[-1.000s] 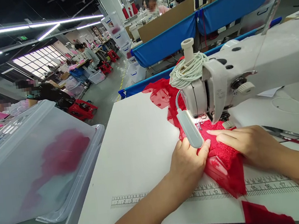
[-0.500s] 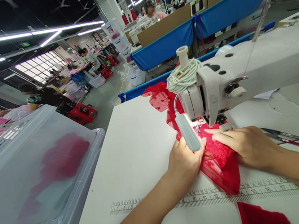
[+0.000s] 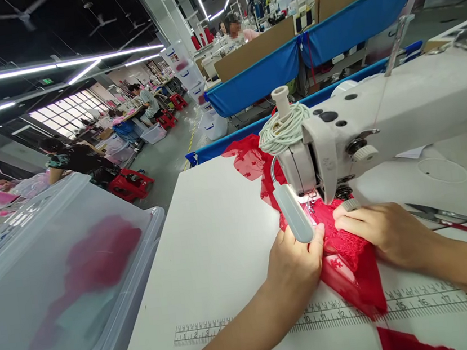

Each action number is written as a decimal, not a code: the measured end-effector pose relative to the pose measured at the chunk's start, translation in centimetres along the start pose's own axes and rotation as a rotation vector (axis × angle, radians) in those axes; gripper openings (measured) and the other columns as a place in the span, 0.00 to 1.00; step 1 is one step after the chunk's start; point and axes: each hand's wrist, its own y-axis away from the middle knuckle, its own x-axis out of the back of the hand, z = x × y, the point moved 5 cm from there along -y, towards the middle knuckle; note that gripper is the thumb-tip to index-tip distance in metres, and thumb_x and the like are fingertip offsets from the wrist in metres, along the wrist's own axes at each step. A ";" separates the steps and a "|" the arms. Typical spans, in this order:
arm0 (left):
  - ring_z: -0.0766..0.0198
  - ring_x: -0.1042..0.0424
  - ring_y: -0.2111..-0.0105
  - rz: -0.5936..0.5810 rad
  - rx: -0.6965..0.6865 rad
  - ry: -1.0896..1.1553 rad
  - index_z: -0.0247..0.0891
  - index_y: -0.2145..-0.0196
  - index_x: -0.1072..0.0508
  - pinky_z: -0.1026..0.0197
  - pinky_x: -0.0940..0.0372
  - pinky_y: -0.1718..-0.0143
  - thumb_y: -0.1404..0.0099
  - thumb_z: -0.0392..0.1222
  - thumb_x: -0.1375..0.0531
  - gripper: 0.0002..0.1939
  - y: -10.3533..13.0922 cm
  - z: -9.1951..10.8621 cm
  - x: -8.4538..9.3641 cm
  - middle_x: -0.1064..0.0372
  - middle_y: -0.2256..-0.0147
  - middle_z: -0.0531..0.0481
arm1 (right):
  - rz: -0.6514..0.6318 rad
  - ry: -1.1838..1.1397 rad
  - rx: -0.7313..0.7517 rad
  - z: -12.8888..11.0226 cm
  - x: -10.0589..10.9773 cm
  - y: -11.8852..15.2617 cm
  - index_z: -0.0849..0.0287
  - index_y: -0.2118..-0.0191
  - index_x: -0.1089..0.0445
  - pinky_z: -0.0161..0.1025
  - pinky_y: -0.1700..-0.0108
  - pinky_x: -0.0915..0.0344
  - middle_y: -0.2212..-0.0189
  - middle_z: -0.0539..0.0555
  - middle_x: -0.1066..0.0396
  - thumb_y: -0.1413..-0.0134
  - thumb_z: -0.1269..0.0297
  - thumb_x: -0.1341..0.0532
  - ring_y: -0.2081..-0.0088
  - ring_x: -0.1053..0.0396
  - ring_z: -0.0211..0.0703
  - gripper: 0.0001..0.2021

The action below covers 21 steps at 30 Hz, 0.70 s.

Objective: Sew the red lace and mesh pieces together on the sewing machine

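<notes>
Red lace fabric (image 3: 353,251) lies under the head of a white sewing machine (image 3: 398,101), its sheer part spreading out behind the needle area. My left hand (image 3: 295,258) is closed on the left edge of the fabric, thumb beside the presser foot (image 3: 310,206); the lamp (image 3: 293,213) hides some of its fingers. On the right, my right hand (image 3: 381,233) has its fingers bent together on the lace, just below the machine's dial. The lower end of the fabric hangs across the printed ruler (image 3: 218,329) on the white table.
Scissors (image 3: 464,220) with red handles lie right of my right hand. A translucent bin (image 3: 79,273) stands left of the table (image 3: 194,236). Another red piece (image 3: 407,342) is at the front edge. People sit at machines farther back.
The view has tilted slightly, so the scene sits lower. My right hand's fingers have drawn back from the presser foot and bent more. The fabric's lower end reaches slightly farther toward me.
</notes>
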 end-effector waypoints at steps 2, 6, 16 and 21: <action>0.57 0.23 0.64 0.037 0.010 0.000 0.30 0.46 0.27 0.59 0.32 0.73 0.32 0.25 0.44 0.18 -0.1 -0.1 0.2 0.23 0.55 0.34 | 0.053 0.007 0.030 -0.2 0.4 -0.2 0.55 0.66 0.33 0.39 0.74 0.46 0.68 0.53 0.24 0.37 0.76 0.53 0.75 0.32 0.41 0.14; 0.58 0.23 0.66 0.064 0.003 -0.009 0.31 0.48 0.26 0.60 0.35 0.75 0.33 0.24 0.45 0.18 -0.2 -0.2 0.4 0.22 0.55 0.35 | 0.037 0.012 0.039 -0.4 0.8 -0.5 0.55 0.68 0.35 0.39 0.75 0.48 0.70 0.52 0.25 0.40 0.78 0.52 0.77 0.34 0.40 0.13; 0.54 0.22 0.61 0.114 -0.013 0.019 0.31 0.48 0.25 0.58 0.36 0.74 0.34 0.23 0.43 0.18 -0.1 -0.3 0.5 0.23 0.57 0.34 | 0.045 0.053 0.008 0.0 0.1 0.0 0.55 0.67 0.36 0.40 0.76 0.51 0.74 0.51 0.30 0.45 0.77 0.50 0.78 0.38 0.41 0.11; 0.55 0.23 0.63 0.149 -0.001 0.014 0.32 0.50 0.24 0.57 0.34 0.71 0.34 0.23 0.43 0.17 -0.2 -0.4 0.7 0.23 0.57 0.35 | 0.047 0.057 -0.003 -0.1 0.3 -0.1 0.55 0.68 0.36 0.40 0.76 0.52 0.76 0.50 0.31 0.45 0.77 0.50 0.78 0.39 0.41 0.11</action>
